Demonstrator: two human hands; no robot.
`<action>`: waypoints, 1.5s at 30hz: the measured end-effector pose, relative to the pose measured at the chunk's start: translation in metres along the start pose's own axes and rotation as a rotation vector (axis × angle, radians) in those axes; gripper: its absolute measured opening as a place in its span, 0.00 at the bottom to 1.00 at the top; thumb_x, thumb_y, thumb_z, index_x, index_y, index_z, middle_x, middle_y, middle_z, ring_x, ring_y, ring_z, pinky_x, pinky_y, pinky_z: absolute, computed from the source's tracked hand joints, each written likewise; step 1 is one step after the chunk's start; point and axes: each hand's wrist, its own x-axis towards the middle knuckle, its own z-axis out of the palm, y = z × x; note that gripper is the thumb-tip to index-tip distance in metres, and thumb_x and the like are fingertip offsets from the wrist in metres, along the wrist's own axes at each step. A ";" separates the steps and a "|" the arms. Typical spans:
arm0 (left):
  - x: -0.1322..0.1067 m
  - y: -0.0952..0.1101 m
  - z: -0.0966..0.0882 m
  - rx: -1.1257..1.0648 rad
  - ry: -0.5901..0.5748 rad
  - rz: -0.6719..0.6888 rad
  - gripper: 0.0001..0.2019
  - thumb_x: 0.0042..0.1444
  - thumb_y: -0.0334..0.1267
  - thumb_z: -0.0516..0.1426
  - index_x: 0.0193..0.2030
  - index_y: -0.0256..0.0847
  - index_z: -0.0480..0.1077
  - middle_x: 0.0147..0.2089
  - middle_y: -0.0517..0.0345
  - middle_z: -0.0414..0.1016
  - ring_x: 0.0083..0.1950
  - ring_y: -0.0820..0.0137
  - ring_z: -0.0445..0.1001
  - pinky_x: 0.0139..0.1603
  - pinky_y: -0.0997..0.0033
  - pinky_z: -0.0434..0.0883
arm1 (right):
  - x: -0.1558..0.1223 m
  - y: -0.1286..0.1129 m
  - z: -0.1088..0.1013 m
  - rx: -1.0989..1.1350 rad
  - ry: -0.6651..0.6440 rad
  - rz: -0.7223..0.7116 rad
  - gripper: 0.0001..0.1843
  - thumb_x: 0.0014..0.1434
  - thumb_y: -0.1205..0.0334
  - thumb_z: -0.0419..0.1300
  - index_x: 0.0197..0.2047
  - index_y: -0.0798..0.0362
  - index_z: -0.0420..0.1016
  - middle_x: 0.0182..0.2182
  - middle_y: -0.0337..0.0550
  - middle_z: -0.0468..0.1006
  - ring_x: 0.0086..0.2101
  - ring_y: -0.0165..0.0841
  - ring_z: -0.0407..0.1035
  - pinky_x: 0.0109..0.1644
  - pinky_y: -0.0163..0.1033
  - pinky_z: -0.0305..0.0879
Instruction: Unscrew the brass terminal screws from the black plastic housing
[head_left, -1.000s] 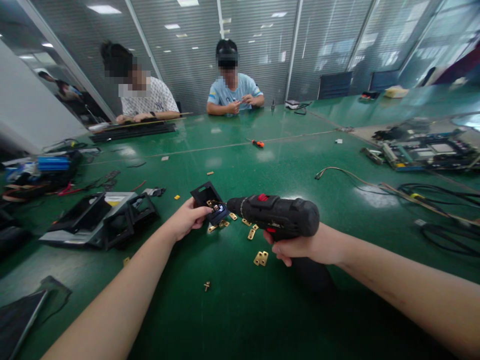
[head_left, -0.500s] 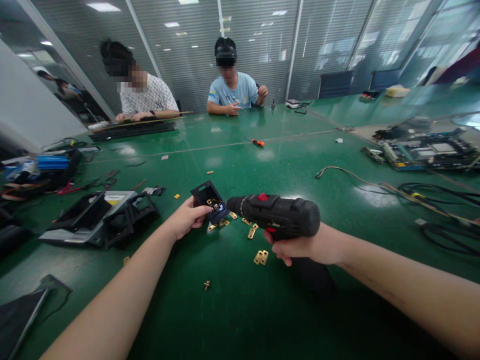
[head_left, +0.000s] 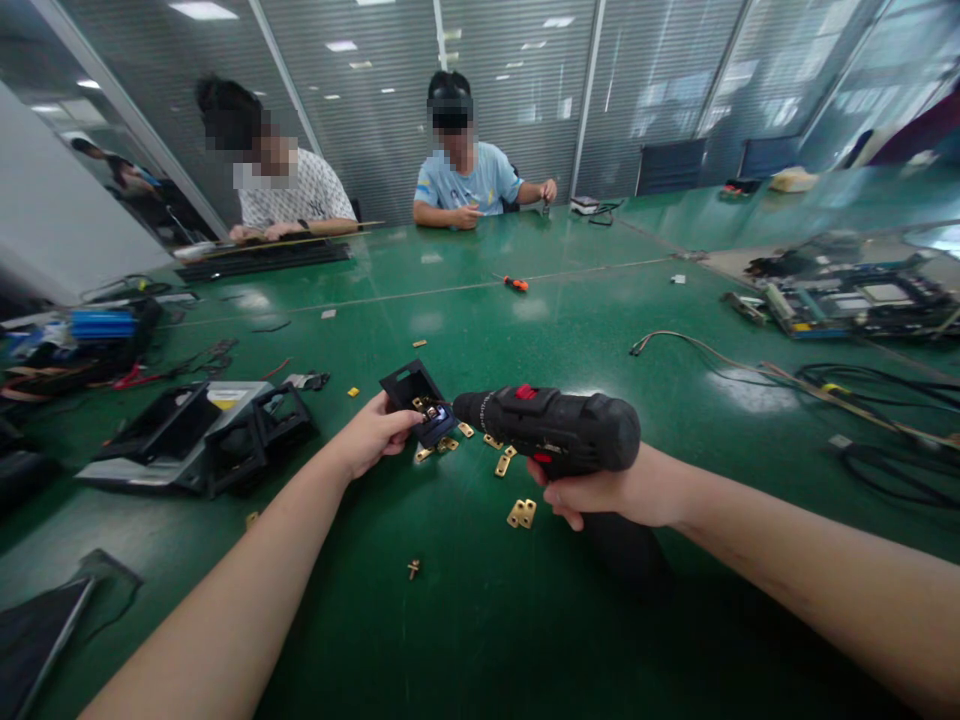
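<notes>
Pointing frame-left, cordless driver point(head_left: 559, 430) is gripped by right hand point(head_left: 611, 492), fingers wrapped shut, axis approx. horizontal at frame ctr; tip is met by small black housing point(head_left: 411, 388), pinched by left hand point(head_left: 371, 440) thumb & fingers just left of ctr.

No readable text, none legible on drill point(head_left: 559, 430) — yellow sticker point(head_left: 225, 399) too blurred

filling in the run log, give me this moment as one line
left hand: holds black plastic housing | right hand: grips black power drill, tip at housing | green table: loose brass hinges
</notes>
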 end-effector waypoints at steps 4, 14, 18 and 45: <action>0.000 0.000 0.000 -0.003 -0.003 0.004 0.19 0.45 0.35 0.70 0.39 0.43 0.64 0.21 0.70 0.61 0.18 0.79 0.57 0.18 0.83 0.49 | 0.000 -0.001 0.000 0.018 0.000 -0.008 0.17 0.50 0.69 0.64 0.46 0.54 0.72 0.30 0.34 0.73 0.21 0.25 0.70 0.24 0.31 0.69; -0.001 0.001 0.000 0.000 -0.013 0.001 0.21 0.45 0.36 0.70 0.42 0.43 0.65 0.20 0.71 0.61 0.18 0.79 0.57 0.18 0.83 0.49 | 0.000 -0.005 0.002 -0.019 0.010 0.032 0.12 0.50 0.67 0.64 0.40 0.54 0.72 0.25 0.33 0.72 0.21 0.27 0.70 0.26 0.33 0.69; 0.000 0.000 -0.002 0.022 -0.027 -0.012 0.22 0.45 0.36 0.71 0.45 0.43 0.66 0.21 0.70 0.62 0.18 0.78 0.58 0.18 0.83 0.50 | 0.000 -0.007 0.004 -0.035 0.027 0.082 0.13 0.49 0.66 0.64 0.40 0.55 0.71 0.26 0.34 0.72 0.22 0.29 0.71 0.26 0.34 0.70; 0.001 0.000 -0.004 0.037 -0.040 -0.025 0.24 0.46 0.37 0.70 0.48 0.42 0.66 0.22 0.70 0.62 0.20 0.79 0.58 0.19 0.83 0.51 | -0.003 -0.008 0.011 -0.036 0.027 0.045 0.52 0.52 0.71 0.64 0.76 0.50 0.48 0.34 0.35 0.72 0.21 0.26 0.71 0.23 0.31 0.71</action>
